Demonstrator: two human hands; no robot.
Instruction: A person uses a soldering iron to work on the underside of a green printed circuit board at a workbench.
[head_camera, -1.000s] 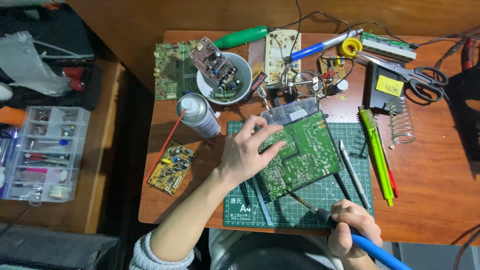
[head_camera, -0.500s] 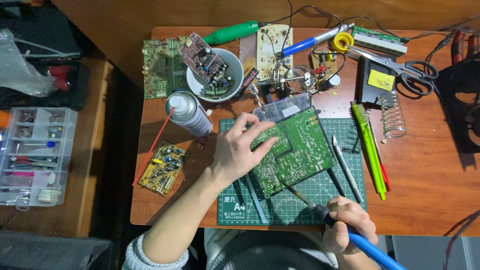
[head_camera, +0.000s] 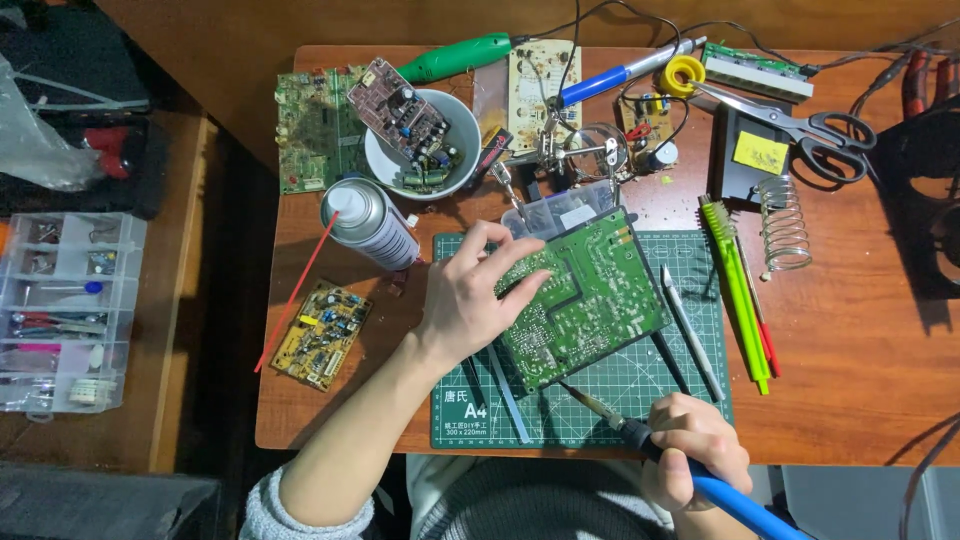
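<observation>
Left hand (head_camera: 470, 295): spread flat, fingers fanned wide, pressing on the left end of the green circuit board (head_camera: 590, 300); holding nothing, only steadying.
Right hand (head_camera: 695, 450): closed around the blue handle of a soldering iron (head_camera: 640, 435), at the near edge of the desk.
Iron tip: aimed up and left, just beside the near edge of the board; touching or not, cannot tell.
Green circuit board: solder side up, tilted, lying on the green cutting mat (head_camera: 690, 395) mid-desk.
On the mat: slim metal tools right of the board and under its near edge.
Spray can (head_camera: 368, 222): on its side left of the mat, red straw (head_camera: 295, 295) running down-left.
Small yellow board (head_camera: 320, 333): flat on the desk (head_camera: 850, 380), left of the left wrist.
White bowl (head_camera: 425, 140): behind the can, a brown board and loose parts in it.
Back of desk: green-handled tool (head_camera: 455, 57), scissors (head_camera: 810, 122), yellow solder reel (head_camera: 685, 73), wire coil stand (head_camera: 785, 225).
Right of mat: green and red pens (head_camera: 740, 290), side by side.
Far left: clear compartment box (head_camera: 65, 310) on a side table.
</observation>
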